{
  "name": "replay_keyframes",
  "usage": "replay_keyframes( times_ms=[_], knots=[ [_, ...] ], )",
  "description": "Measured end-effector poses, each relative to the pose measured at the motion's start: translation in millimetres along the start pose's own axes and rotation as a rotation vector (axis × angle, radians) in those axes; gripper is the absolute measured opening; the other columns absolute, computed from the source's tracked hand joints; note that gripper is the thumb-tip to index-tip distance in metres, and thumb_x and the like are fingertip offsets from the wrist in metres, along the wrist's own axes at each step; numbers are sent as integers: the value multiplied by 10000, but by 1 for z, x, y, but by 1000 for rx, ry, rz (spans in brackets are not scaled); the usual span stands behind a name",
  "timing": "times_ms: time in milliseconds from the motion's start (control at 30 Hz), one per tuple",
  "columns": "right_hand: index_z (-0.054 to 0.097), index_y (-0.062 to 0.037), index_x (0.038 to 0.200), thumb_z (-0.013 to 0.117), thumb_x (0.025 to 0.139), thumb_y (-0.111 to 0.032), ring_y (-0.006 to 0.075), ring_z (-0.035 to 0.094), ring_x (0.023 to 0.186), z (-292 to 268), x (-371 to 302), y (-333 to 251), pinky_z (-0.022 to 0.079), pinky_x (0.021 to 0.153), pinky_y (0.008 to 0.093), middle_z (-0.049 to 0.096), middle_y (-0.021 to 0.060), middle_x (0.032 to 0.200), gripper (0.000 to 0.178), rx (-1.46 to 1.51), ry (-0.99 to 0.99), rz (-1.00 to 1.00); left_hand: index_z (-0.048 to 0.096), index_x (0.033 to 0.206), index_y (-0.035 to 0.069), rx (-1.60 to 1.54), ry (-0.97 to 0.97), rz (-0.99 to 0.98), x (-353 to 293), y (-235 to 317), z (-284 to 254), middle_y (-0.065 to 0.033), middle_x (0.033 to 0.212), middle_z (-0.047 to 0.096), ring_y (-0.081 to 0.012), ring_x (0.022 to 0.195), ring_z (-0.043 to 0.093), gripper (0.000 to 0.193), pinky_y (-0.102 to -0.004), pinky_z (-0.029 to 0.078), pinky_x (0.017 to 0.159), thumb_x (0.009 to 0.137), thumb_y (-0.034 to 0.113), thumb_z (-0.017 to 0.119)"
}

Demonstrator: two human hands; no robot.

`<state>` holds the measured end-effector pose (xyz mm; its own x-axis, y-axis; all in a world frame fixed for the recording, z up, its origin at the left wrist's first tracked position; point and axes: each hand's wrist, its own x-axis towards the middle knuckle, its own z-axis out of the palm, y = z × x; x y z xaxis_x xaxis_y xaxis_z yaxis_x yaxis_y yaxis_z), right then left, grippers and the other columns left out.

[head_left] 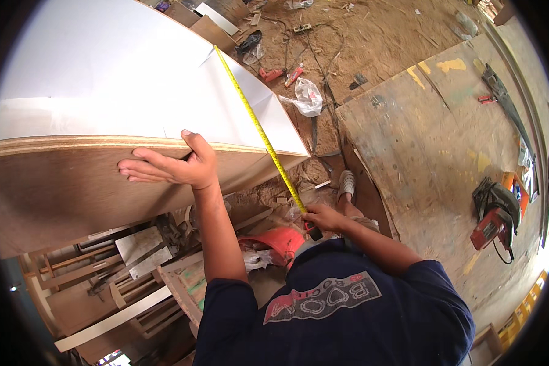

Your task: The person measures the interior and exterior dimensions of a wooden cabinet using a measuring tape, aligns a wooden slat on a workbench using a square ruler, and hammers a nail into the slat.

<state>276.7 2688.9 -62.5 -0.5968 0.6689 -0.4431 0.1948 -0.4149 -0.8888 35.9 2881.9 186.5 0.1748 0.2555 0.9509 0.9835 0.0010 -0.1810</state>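
A large plywood cabinet-like piece with a white face stands at the left. My left hand is open against its near side, fingers stretched out flat and the thumb up at the top edge. My right hand is closed around the case of a tape measure, in front of my body. The yellow blade is drawn out and runs slantwise over the white face, its end at the far edge.
At right is a worn wooden worktable bearing a red power saw and a handsaw. Cables, a red drill-like tool and a plastic bag lie on the dirt floor. Wooden frames are at lower left, a red container nearby.
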Motion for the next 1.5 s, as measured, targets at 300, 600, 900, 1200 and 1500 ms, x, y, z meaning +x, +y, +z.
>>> replay_keyframes(
  times_ms=[300, 600, 900, 1200, 1500],
  knots=[
    [676, -40, 995, 568, 963, -368, 460, 673, 940, 20, 8, 7, 512, 838, 545, 707, 236, 937, 347, -274, 143, -5, 191, 1639, -14, -12, 10, -8, -1, 0, 3, -304, 1702, 55, -462, 1588, 48, 913, -604, -20, 1245, 910, 298, 643],
    [628, -42, 1029, 533, 974, -335, 474, 671, 949, 26, 6, 4, 501, 857, 580, 705, 255, 934, 313, -258, 158, 57, 204, 1638, -5, 1, 29, 21, 0, -1, 4, -286, 1706, 71, -461, 1586, 64, 901, -635, 17, 1240, 932, 347, 638],
    [612, -36, 1017, 527, 976, -313, 508, 664, 902, 25, 1, -9, 494, 847, 620, 697, 280, 908, 293, -315, 173, 50, 205, 1639, -1, 12, 29, 27, -1, -2, 5, -285, 1707, 70, -455, 1587, 64, 912, -632, 17, 1242, 918, 339, 649],
    [606, -42, 1048, 529, 989, -328, 513, 663, 904, 24, -1, -15, 489, 844, 628, 695, 290, 905, 302, -258, 135, 97, 215, 1637, 1, 1, 42, 35, -1, -3, 5, -284, 1706, 75, -457, 1586, 66, 906, -638, 24, 1241, 918, 337, 652],
    [616, -31, 1014, 528, 980, -317, 514, 663, 901, 25, -2, -13, 492, 840, 623, 698, 288, 902, 301, -307, 181, 45, 211, 1639, 9, -2, 34, 36, 0, -3, 5, -282, 1707, 81, -473, 1582, 70, 935, -659, 14, 1234, 878, 293, 673]
  ],
)
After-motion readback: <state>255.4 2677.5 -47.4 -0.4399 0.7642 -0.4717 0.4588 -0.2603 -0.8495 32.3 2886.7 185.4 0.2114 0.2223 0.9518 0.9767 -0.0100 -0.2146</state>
